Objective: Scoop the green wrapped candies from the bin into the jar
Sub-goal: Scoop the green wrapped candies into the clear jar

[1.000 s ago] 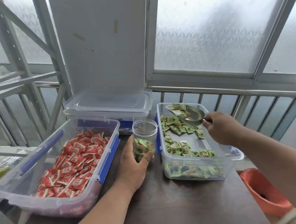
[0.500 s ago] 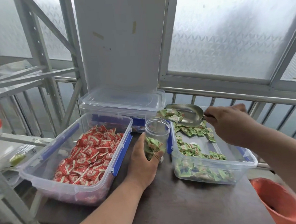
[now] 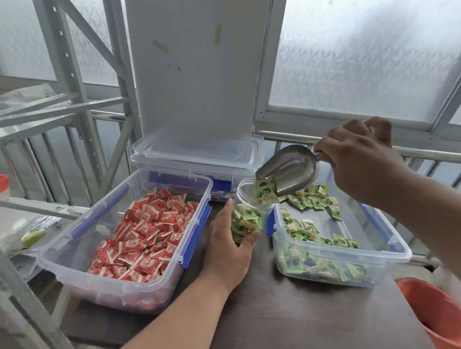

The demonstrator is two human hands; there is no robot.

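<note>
A dark worktop [image 3: 300,318] lies nearest, with an orange bucket [image 3: 443,315] beside its edge at five o'clock. The left hand [image 3: 228,244] wraps its fingers and thumb around a clear jar [image 3: 246,213] at the centre, already partly filled with green candies [image 3: 308,229]. At three o'clock from the jar sits the clear bin [image 3: 365,271] holding more of them; at nine o'clock a second bin [image 3: 75,264] holds red candies [image 3: 144,236]. Above the jar's mouth the right hand [image 3: 363,160] grips the handle of a metal scoop [image 3: 288,170], tilted down, with green candies sliding from its lip into the jar. Farther back at twelve o'clock stand stacked lidded tubs [image 3: 195,149].
</note>
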